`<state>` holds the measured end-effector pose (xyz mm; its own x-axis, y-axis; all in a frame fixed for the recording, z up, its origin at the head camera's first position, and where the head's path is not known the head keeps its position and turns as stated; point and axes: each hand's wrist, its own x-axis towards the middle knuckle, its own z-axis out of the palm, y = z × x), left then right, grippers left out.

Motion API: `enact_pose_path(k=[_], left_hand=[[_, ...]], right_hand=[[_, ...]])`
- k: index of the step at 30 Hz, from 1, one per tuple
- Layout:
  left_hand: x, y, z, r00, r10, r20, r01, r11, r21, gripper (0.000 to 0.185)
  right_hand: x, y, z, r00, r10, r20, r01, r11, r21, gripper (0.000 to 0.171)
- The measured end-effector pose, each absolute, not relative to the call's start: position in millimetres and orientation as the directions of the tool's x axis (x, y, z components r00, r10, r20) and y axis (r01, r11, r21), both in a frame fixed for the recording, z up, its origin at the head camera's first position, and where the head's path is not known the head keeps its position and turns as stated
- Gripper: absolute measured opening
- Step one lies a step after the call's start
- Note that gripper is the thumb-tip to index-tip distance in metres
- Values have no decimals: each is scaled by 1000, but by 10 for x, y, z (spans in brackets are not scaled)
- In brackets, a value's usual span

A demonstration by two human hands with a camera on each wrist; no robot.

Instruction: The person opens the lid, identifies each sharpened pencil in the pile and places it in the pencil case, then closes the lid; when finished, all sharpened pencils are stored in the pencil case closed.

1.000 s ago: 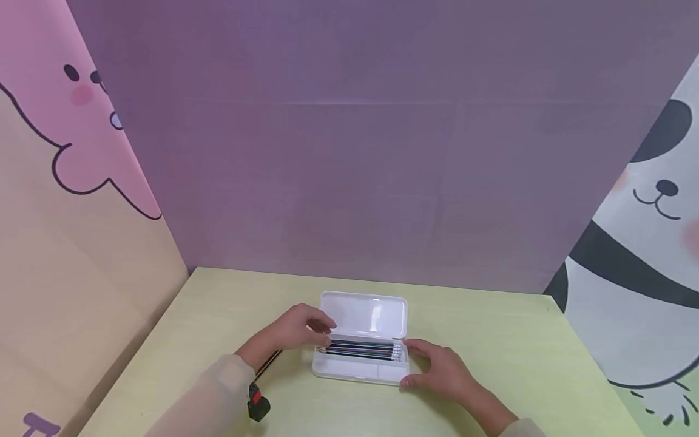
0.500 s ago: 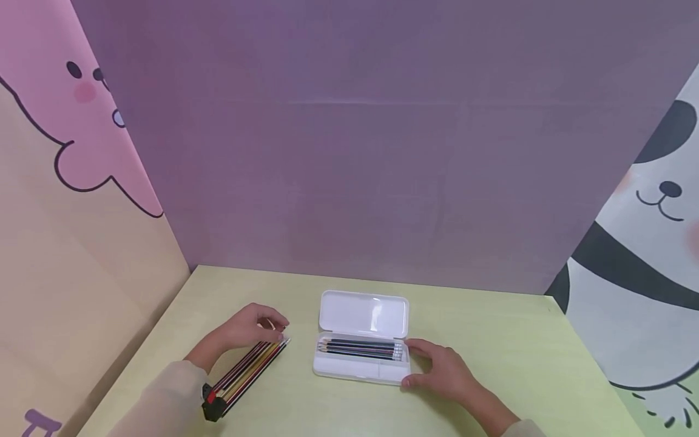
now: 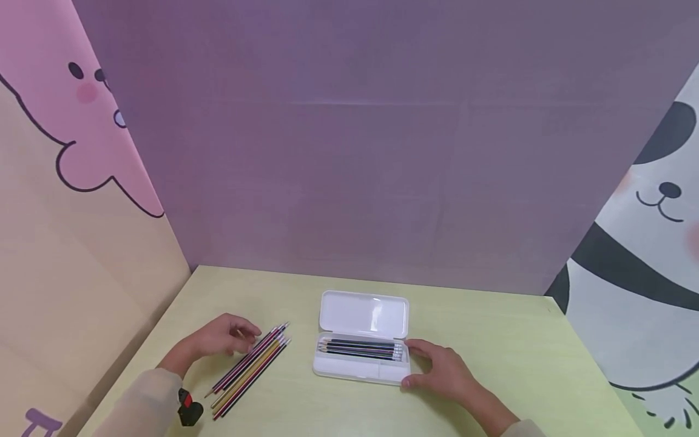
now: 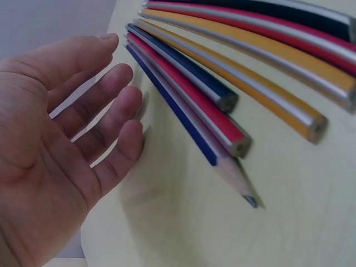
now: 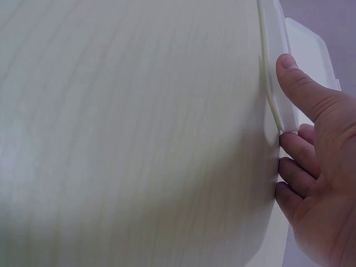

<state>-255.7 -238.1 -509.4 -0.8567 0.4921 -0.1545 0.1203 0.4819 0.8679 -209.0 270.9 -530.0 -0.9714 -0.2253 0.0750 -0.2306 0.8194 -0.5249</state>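
A white pencil case [image 3: 349, 369] lies with its lid [image 3: 363, 314] raised, in the middle of the table in the head view. Several dark striped pencils [image 3: 360, 349] fill its back compartment. My right hand [image 3: 443, 371] holds the case's right end, thumb at the front corner and fingers at the back; the right wrist view shows the thumb [image 5: 297, 78] against its side. To the left lies a loose bundle of pencils [image 3: 248, 373], red, yellow and dark blue with silver stripes. Beside them my left hand [image 4: 72, 122] is relaxed and holds nothing, its fingers bent a little.
A black wrist device with a red part [image 3: 189, 408] shows near the left sleeve. The pale yellow table [image 3: 491, 340] meets a purple wall [image 3: 349, 152] at the back. Printed side panels stand left and right, one with a panda [image 3: 655, 243].
My left hand has drawn back leftward from the pencil case to beside the loose pencils, uncovering them and the case's left end. The right hand and the case have stayed in place.
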Motion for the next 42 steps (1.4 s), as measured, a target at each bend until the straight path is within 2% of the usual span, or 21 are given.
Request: enact_pose_path(k=[10,22,30,36,42], left_hand=[[-2523,-2374,-5180,-856,507,-103,159,448,880,37],[-2547,-2375,-5239,-852,517,-78,223,493,841,35],[-2547,-2320,-5246,-898,432,-82,200,568,798,31],[-2532,-2225,-5237,-936,344,-79,191,682,706,24],[-2533,-2213,-5187,-939,340,-57,214,704,678,22]], right_hand=[[-2106,2711,-5319,-973,-221,72,-226,824,-520,80],[-2110,2714,-5331,-973,-220,69,-223,824,-521,81],[-2102,2704,-5316,-975,-213,55,-211,832,-513,80],[-2097,2707,-5306,-975,-214,63,-215,828,-517,80],[-2098,2707,-5312,-974,-218,67,-221,827,-518,80]])
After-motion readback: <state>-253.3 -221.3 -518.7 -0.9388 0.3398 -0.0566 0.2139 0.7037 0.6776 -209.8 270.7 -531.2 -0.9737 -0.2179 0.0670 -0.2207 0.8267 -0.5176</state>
